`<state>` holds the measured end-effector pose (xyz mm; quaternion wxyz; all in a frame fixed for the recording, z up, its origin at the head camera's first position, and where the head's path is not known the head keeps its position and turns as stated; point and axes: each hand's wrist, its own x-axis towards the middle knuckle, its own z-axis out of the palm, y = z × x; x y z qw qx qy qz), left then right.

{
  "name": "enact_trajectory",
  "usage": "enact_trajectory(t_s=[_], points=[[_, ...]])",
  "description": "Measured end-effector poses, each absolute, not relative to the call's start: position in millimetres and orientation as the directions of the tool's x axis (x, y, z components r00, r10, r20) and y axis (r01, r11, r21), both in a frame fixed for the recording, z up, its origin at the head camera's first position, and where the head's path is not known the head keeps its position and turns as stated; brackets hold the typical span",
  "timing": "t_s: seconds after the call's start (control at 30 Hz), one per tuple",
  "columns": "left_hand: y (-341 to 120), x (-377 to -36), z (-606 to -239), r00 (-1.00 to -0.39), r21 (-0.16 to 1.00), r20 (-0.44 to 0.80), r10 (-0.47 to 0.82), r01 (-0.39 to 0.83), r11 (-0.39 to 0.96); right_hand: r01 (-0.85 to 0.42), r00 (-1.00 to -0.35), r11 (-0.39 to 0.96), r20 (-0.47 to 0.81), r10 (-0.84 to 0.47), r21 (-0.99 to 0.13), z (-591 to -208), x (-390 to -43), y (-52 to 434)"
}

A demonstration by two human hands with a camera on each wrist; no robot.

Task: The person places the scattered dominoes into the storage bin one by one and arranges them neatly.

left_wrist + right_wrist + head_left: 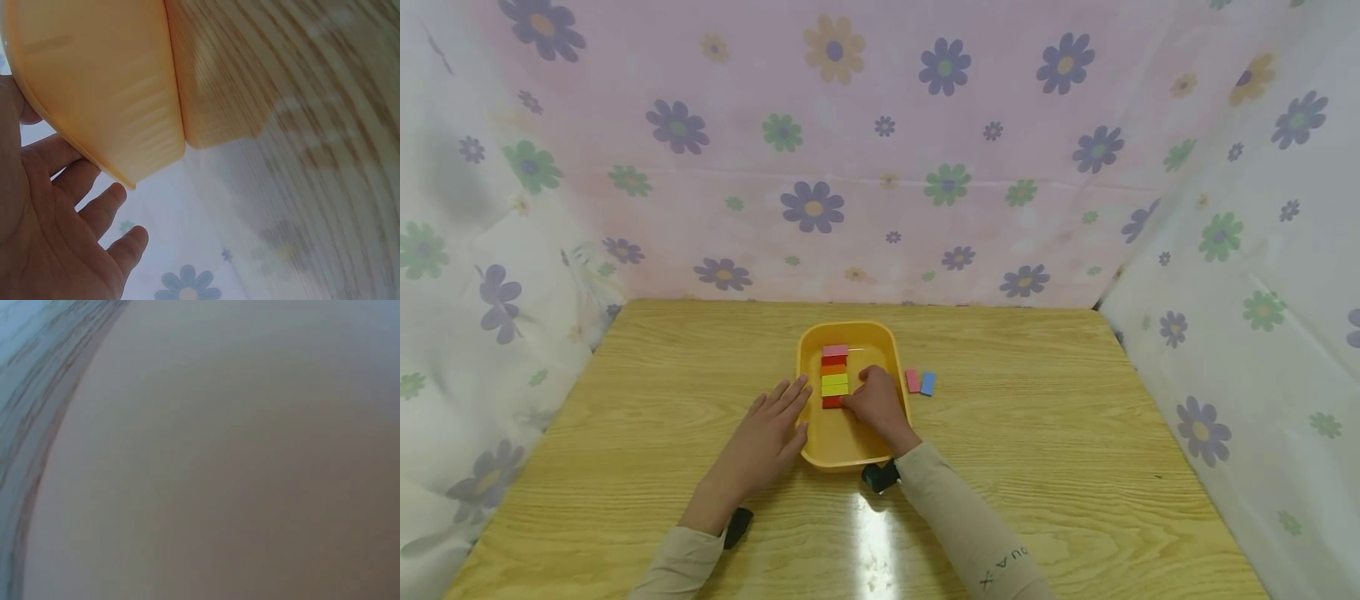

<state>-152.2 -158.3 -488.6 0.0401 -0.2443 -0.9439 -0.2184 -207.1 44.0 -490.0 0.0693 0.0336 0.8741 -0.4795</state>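
A yellow plastic tray (850,454) stands on the table. Inside lies a row of small blocks: a pink block (835,351), red ones, an orange block (833,370), yellow blocks (835,384) and a red block (831,402) nearest the wearer. My left hand (767,442) rests against the tray's left rim with fingers extended; in the left wrist view its fingers (103,209) touch the tray's outer wall (106,94). My right hand (880,404) reaches into the tray, its thumb at the red block's right end. Its other fingertips are partly hidden, so a grip cannot be made out.
Right of the tray lie a pink block (912,381) and a blue block (928,383) on the wood-grain table (1037,467). Flower-patterned sheets (880,167) hang behind and at both sides. A blurred pale surface fills most of the right wrist view.
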Motion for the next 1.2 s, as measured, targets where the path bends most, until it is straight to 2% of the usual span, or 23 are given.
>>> enact_trajectory(t_s=[0.33, 0.57, 0.67, 0.83, 1.0, 1.07, 1.2], points=[[-158.1, -151.8, -489.8, -0.881, 0.378, 0.173, 0.441, 0.473, 0.796, 0.134, -0.981, 0.453, -0.183, -0.066, -0.881, -480.5, -204.0, 53.1], [-158.4, -151.4, -490.0, -0.881, 0.385, 0.175, 0.439, 0.471, 0.793, -0.013, -0.968, 0.368, -0.080, -0.237, -0.930, -458.9, -195.6, 76.3], [-158.2, -151.0, -489.9, -0.881, 0.386, 0.174, 0.439, 0.471, 0.793, -0.007, -0.961, 0.280, -0.071, -0.267, -0.960, -446.2, -191.2, 91.1], [-158.4, -151.3, -489.8, -0.879, 0.394, 0.183, 0.440, 0.476, 0.787, -0.011, -0.983, 0.181, -0.022, -0.183, -0.983, -438.0, -189.3, 121.2], [-158.2, -151.7, -489.1, -0.876, 0.393, 0.191, 0.443, 0.482, 0.783, -0.048, -0.995, 0.153, 0.034, -0.095, -0.987, -451.9, -193.6, 156.1], [-158.4, -151.5, -488.7, -0.874, 0.390, 0.194, 0.446, 0.486, 0.782, -0.061, -0.995, 0.171, 0.047, -0.083, -0.983, -460.3, -195.5, 168.3], [-159.0, -150.8, -487.6, -0.872, 0.384, 0.194, 0.450, 0.490, 0.783, -0.138, -0.988, 0.291, 0.111, -0.109, -0.947, -472.5, -196.7, 186.9]])
